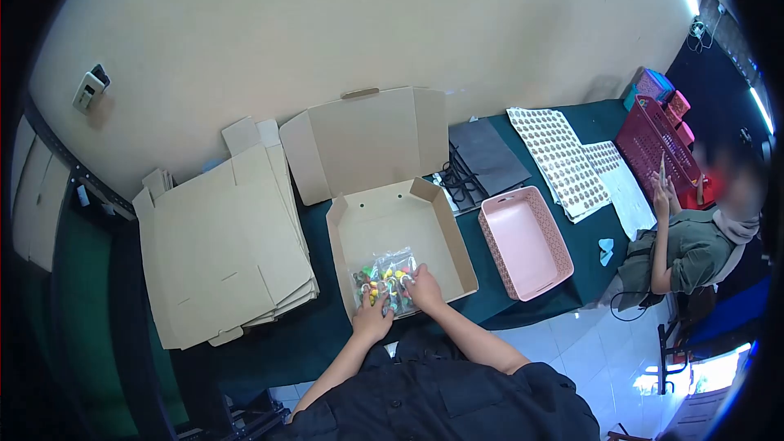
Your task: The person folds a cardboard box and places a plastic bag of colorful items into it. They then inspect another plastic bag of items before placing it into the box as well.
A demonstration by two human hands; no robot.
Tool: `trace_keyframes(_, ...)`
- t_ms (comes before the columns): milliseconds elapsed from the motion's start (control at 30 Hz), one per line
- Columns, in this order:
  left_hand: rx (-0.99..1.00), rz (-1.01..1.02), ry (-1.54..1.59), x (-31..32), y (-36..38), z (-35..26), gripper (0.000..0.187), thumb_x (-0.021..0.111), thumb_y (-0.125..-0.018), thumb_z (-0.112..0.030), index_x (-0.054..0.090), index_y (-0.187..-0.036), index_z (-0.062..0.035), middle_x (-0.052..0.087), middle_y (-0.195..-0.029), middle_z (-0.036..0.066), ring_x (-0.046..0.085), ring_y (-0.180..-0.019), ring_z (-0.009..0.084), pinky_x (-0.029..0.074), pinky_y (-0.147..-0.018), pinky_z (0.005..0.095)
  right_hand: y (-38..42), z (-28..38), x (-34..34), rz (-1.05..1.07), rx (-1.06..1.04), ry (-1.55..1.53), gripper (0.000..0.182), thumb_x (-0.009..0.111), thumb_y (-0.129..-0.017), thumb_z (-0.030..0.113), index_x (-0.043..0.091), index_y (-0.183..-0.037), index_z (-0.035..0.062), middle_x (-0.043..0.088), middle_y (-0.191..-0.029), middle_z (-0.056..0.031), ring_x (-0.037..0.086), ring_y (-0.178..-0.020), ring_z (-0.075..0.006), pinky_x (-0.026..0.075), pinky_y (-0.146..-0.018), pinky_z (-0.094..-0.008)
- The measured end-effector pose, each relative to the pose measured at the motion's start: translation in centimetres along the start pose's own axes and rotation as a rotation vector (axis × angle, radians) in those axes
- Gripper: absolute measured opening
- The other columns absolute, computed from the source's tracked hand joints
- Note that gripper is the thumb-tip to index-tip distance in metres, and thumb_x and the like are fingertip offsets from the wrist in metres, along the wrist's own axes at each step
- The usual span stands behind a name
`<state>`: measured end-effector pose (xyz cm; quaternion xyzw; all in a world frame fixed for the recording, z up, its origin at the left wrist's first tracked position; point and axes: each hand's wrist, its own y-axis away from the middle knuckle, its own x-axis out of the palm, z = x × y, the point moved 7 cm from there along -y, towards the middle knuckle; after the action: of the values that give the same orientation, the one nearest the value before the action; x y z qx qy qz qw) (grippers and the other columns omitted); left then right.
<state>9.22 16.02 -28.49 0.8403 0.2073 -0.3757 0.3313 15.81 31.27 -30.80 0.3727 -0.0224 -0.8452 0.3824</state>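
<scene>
Inside the open cardboard box [420, 233], near its front edge, lie clear plastic bags [395, 263] with small colourful pieces. My left hand [373, 318] reaches over the front edge and touches the lower left part of the bags, its fingers apart. At the right side of the bags is my right hand [425, 290], its fingers bent down on the plastic; whether they pinch it is too small to tell. The box's lid [371, 143] stands raised behind it, against the wall.
Flat cardboard sheets [224, 245] are stacked at the left. To the right are black paper bags [490, 155], a pink basket [529, 249], sticker sheets [563, 159] and a maroon basket [653, 143]. A co-worker [690, 249] sits at the far right.
</scene>
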Motion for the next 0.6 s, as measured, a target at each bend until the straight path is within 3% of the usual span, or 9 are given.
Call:
trace_keyframes(67, 0.001, 0.003, 0.002, 0.0, 0.0, 0.0, 0.05, 0.048, -0.079, -0.038, 0.043, -0.126, -0.0229, 0.02, -0.14, 0.019, 0.043, -0.113, 0.0385, 0.04, -0.089, 0.0451, 0.7, 1.4, -2.0, -0.193, -0.109, 0.283, 0.056, 0.062, -0.073, 0.021, 0.037, -0.118, -0.0003, 0.054, -0.102, -0.024, 0.055, -0.094, -0.0373, 0.045, -0.077, -0.0436)
trace_keyframes(167, -0.003, 0.011, 0.013, 0.0, 0.0, 0.0, 0.049, 0.048, -0.079, -0.038, 0.043, -0.126, -0.0228, 0.02, -0.14, 0.019, 0.043, -0.113, 0.0381, 0.04, -0.089, 0.044, 0.1, -0.3, -1.2, -0.049, 0.035, 0.162, 0.061, 0.066, -0.069, 0.021, 0.039, -0.118, -0.0007, 0.05, -0.109, -0.0241, 0.051, -0.102, -0.0362, 0.043, -0.084, -0.0426)
trace_keyframes(400, 0.006, -0.01, 0.005, 0.1, -0.1, 0.2, 0.048, 0.048, -0.079, -0.038, 0.044, -0.125, -0.0231, 0.021, -0.14, 0.018, 0.045, -0.111, 0.0377, 0.041, -0.088, 0.0433, -1.0, -0.5, -0.8, 0.003, -0.048, 0.174, 0.063, 0.07, -0.062, 0.015, 0.043, -0.117, -0.001, 0.053, -0.105, -0.0242, 0.053, -0.099, -0.0367, 0.044, -0.084, -0.0405)
trace_keyframes(467, 0.006, -0.006, -0.005, 0.2, -0.1, 0.2, 0.049, 0.047, -0.079, -0.039, 0.044, -0.126, -0.0233, 0.021, -0.14, 0.018, 0.045, -0.111, 0.0369, 0.041, -0.089, 0.043, -1.2, -0.8, -1.0, 0.067, 0.03, 0.13, 0.055, 0.07, -0.062, 0.013, 0.049, -0.109, -0.0025, 0.057, -0.1, -0.0239, 0.055, -0.095, -0.0364, 0.045, -0.082, -0.0399)
trace_keyframes(600, 0.005, -0.008, 0.001, 0.3, -0.2, 0.4, 0.049, 0.047, -0.079, -0.039, 0.043, -0.126, -0.0231, 0.021, -0.14, 0.018, 0.045, -0.111, 0.0361, 0.041, -0.089, 0.0425, -2.0, -2.0, -0.9, -0.026, 0.068, 0.077, 0.059, 0.075, -0.06, 0.019, 0.051, -0.111, 0.0004, 0.058, -0.101, -0.0233, 0.056, -0.095, -0.034, 0.045, -0.082, -0.0376)
